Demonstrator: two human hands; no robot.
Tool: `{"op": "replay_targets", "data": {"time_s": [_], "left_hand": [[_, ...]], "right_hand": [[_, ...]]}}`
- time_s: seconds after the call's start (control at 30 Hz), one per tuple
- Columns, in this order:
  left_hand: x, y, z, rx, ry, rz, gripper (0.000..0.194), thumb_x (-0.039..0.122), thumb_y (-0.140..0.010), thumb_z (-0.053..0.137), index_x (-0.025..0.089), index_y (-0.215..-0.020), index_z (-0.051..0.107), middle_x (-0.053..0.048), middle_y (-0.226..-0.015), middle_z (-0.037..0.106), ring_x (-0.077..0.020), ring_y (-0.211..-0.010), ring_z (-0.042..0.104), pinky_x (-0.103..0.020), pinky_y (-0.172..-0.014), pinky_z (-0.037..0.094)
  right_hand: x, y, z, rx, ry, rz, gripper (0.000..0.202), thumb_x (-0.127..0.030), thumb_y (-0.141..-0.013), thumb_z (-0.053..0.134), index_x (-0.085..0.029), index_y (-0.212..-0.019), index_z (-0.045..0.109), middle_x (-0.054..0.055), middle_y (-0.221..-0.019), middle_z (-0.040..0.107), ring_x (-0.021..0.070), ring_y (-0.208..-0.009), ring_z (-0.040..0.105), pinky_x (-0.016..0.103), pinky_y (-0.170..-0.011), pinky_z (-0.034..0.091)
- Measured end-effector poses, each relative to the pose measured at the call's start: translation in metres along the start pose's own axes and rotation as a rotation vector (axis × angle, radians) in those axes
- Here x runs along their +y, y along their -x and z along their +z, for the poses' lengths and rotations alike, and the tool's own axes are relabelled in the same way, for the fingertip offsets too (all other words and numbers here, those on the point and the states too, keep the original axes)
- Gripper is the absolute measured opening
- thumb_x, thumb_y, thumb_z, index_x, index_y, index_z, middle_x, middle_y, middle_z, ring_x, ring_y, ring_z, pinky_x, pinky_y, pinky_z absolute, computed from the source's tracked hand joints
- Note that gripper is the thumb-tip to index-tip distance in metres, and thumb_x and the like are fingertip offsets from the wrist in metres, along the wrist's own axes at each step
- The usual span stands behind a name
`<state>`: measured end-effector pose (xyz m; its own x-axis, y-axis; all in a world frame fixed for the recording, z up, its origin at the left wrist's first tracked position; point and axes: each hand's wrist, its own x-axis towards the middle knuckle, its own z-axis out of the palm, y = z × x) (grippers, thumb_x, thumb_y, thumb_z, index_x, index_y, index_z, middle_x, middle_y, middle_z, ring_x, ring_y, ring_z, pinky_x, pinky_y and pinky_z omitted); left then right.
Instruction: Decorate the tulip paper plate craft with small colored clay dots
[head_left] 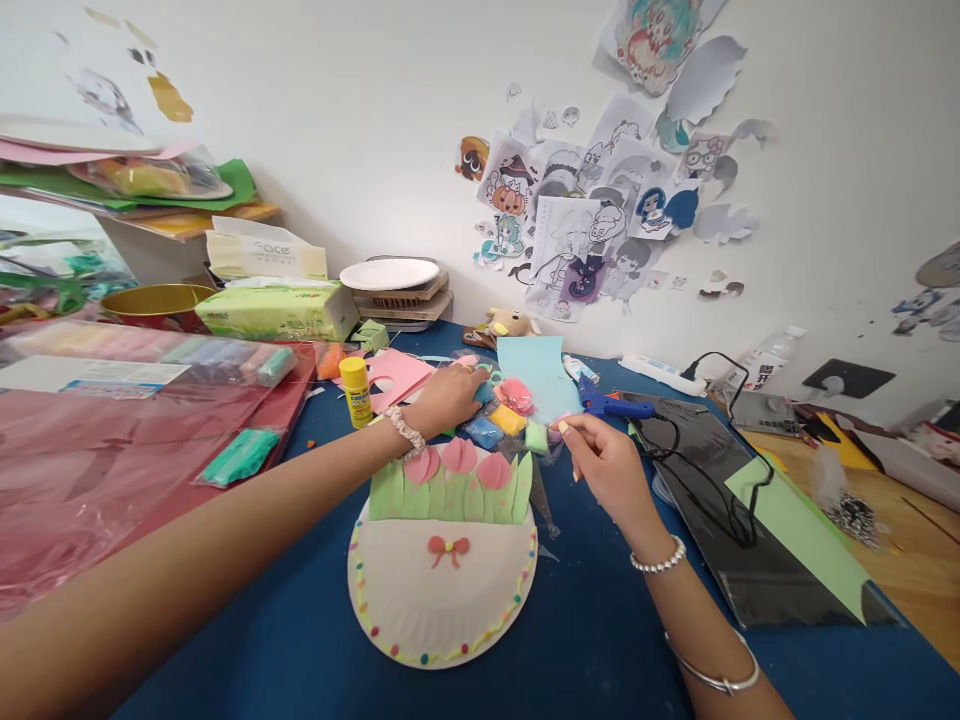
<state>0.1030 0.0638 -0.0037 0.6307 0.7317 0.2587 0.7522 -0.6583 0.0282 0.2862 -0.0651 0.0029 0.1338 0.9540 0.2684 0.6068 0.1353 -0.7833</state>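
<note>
My left hand (452,395) reaches over the far side of a decorated paper plate (442,625), its fingers curled down by a small teal item; their tips are partly hidden. My right hand (606,465) pinches something small at the right end of a group of clay packets; I cannot make out what. Between the hands lie a yellow clay packet (508,420), a blue one (482,432), a pink one (515,394) and a light green one (536,437). The plate carries green paper grass (450,500), pink paper tulips (458,456), a red bow (448,547) and coloured dots along its rim.
A yellow glue stick (357,393) stands left of pink paper (405,374). Light blue paper (531,365) lies behind the packets. On the right are a blue glue gun (619,405) with its black cord and a dark sheet (705,480). A tissue pack (277,312) sits back left.
</note>
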Motion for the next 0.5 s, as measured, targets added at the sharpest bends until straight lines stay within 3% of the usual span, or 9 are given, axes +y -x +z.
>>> {"op": "replay_targets", "data": {"time_s": [0.5], "left_hand": [[0.0013,-0.0001,0.0025,0.138,0.043,-0.045,0.031,0.029,-0.084,0.052,0.016,-0.113,0.05,-0.009,-0.114,0.054,-0.0214,-0.096,0.056,-0.042,-0.079,0.048]], "right_hand": [[-0.0002,0.0003,0.0,-0.005,0.008,-0.004,0.029,-0.039,-0.083,0.043,-0.017,-0.083,0.062,-0.005,-0.042,0.042,0.0115,-0.039,0.045,0.023,-0.045,0.035]]}}
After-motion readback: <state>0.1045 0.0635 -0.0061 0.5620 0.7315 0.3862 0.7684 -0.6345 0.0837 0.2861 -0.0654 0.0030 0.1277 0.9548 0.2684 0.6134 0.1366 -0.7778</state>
